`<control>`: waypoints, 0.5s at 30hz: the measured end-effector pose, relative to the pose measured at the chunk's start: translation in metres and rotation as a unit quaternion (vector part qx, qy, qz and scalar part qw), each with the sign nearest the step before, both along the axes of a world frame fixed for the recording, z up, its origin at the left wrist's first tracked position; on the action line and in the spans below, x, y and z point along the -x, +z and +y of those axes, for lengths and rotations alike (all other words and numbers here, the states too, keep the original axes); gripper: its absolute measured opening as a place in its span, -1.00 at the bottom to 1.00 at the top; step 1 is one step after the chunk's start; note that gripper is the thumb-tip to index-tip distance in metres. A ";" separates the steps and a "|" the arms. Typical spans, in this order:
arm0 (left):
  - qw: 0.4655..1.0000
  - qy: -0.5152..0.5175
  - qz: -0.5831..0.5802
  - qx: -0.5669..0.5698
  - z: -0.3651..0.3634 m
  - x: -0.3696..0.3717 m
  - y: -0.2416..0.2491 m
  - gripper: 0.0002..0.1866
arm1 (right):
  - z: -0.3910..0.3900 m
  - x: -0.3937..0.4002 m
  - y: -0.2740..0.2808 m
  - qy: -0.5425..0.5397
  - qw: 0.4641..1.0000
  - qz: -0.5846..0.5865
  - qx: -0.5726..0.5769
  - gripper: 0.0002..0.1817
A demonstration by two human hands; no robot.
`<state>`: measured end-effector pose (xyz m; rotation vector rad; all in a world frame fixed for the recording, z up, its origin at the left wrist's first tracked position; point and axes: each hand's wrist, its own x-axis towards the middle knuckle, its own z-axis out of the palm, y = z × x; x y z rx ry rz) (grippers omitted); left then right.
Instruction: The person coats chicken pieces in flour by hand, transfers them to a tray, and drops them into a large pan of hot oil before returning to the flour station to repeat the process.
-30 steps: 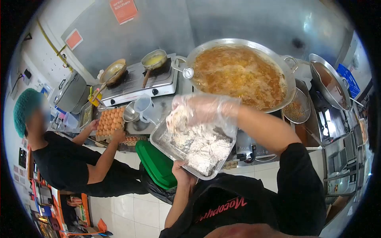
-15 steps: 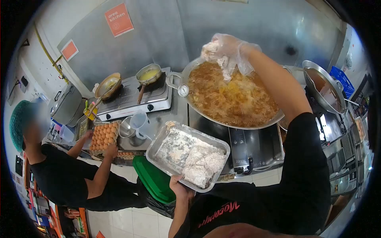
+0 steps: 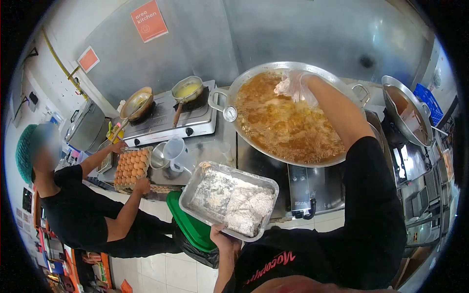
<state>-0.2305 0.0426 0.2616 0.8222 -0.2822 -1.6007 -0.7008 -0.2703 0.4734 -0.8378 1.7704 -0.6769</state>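
My right hand (image 3: 299, 87), in a clear plastic glove, is low over the far side of a wide metal wok (image 3: 254, 71). Its fingers are closed on a flour-coated piece of chicken (image 3: 282, 88), held just above the bubbling brown oil (image 3: 288, 136). With my left hand (image 3: 224, 238) I grip the near edge of a metal tray (image 3: 196, 207). White flour is spread in the tray, and several floured chicken pieces (image 3: 248, 210) lie at its right end. A dial thermometer (image 3: 230, 113) is clipped at the wok's left rim.
To the left, a person (image 3: 80, 210) holds a tray of eggs (image 3: 132, 168). A two-burner stove (image 3: 200, 122) carries two small pans. Beside it stand a clear plastic jug (image 3: 175, 149) and a metal cup. A green-lidded bin (image 3: 188, 224) is below my tray; another wok (image 3: 391, 87) is at right.
My right hand has lowered toward the oil with the floured chicken. The view has shifted slightly. The other person's far hand has moved off the egg tray toward the stove.
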 end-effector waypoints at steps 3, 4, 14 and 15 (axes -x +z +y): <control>1.000 0.013 -0.011 0.001 0.001 0.003 0.003 -0.20 | 0.035 -0.028 0.044 0.304 0.747 0.590 0.026 -0.53; 1.000 0.014 -0.007 0.007 0.001 0.004 0.001 -0.19 | 0.071 -0.046 0.074 0.238 0.794 0.549 0.107 -0.55; 1.000 -0.001 -0.014 -0.023 -0.001 0.000 0.003 -0.13 | 0.210 -0.229 0.051 0.221 0.788 0.184 0.544 -0.63; 0.999 0.008 -0.014 -0.030 0.003 -0.002 -0.003 -0.13 | 0.206 -0.245 0.031 0.316 0.823 0.140 0.451 -0.62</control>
